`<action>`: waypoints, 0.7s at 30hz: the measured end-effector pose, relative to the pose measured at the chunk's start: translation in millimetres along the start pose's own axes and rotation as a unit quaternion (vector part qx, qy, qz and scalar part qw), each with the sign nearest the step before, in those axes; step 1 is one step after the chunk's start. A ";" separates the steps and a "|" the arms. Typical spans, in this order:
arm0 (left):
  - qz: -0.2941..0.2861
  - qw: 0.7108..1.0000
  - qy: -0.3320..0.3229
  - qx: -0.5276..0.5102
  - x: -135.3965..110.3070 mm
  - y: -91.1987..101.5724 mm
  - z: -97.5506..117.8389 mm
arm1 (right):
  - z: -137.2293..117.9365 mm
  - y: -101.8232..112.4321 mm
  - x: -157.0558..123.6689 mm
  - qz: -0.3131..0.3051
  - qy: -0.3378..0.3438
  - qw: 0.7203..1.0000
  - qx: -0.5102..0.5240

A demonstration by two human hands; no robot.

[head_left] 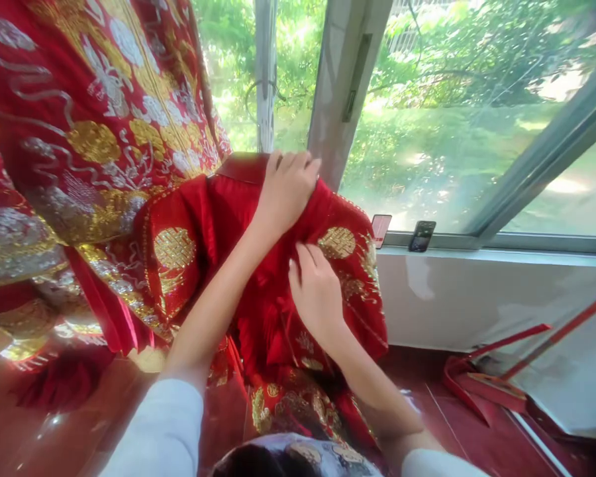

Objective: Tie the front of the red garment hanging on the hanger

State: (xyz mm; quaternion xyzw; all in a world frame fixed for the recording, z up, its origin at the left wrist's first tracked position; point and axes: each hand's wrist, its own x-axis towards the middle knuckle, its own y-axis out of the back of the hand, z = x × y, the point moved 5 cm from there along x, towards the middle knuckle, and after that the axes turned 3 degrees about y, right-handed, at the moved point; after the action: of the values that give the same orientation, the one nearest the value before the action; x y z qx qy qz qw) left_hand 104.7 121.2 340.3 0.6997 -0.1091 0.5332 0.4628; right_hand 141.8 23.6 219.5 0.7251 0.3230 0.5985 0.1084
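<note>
A red jacket (236,205) with gold and silver embroidery hangs upright in front of me, its shoulders spread wide. At its top edge lies a dark red collar band (243,167). My left hand (287,192) is closed over that top edge, right of the band, with the fingers curled around it. Lower down, my right hand (318,291) is at the jacket's middle, thumb and fingers bent onto the red cloth. The cloth there is bunched into folds, and some of its fingertips are hard to see.
At left hangs a large red embroidered garment (97,142). Two phones lean at the window, a lighter one (381,230) and a dark one (422,236). A red dustpan (496,391) stands on the tiled floor (444,414) at right. Something dark and patterned (298,457) shows at the bottom.
</note>
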 end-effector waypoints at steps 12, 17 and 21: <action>0.069 0.845 0.490 -0.206 -333.0 1.6 -15.3 | 54.9 -79.2 -160.7 -0.305 -0.309 0.822 0.370; -0.113 0.804 0.514 -0.276 -337.9 -68.2 -16.4 | 64.7 -85.1 -113.9 -0.209 -0.345 0.898 0.175; -0.108 0.818 0.469 -0.314 -318.3 -94.3 -13.5 | 74.4 -75.1 -81.0 -0.082 -0.295 0.938 0.161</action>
State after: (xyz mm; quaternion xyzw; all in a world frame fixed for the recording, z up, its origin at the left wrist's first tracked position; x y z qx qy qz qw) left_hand 27.2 74.7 20.6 0.1890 0.0367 0.6804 0.7071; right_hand 180.0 49.9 94.6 0.8481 0.4267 0.2862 0.1290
